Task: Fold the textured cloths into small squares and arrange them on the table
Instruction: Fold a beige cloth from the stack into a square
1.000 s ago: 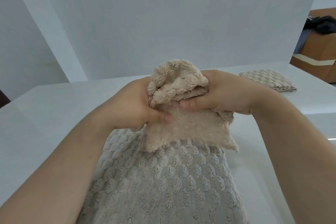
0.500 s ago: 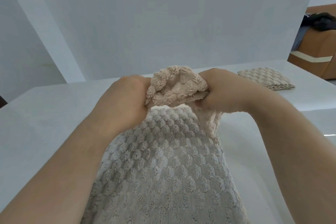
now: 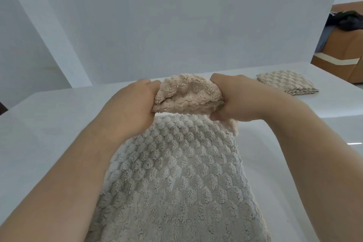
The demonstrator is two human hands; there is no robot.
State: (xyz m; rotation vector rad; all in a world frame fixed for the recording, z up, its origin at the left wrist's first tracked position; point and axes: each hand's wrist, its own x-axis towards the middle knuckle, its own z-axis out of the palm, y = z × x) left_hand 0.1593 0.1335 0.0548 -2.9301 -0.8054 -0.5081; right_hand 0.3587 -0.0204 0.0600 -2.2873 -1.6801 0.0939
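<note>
A bunched beige textured cloth (image 3: 187, 95) is held up above the white table (image 3: 49, 124), gripped on both sides. My left hand (image 3: 131, 108) clutches its left end and my right hand (image 3: 235, 98) its right end, with a corner hanging down under the right hand. Below them a larger grey-beige bubble-textured cloth (image 3: 176, 182) runs from under the hands toward me. A folded square of the same kind of cloth (image 3: 287, 82) lies flat at the table's far right.
A white wall panel (image 3: 176, 25) stands behind the table's far edge. At the far right, beyond the table, is a brown piece of furniture (image 3: 341, 61) with dark clothing on top.
The hands have moved apart, stretching the bunched beige cloth sideways. The flap that hung down in front a second ago has been gathered up, uncovering the grey cloth below.
</note>
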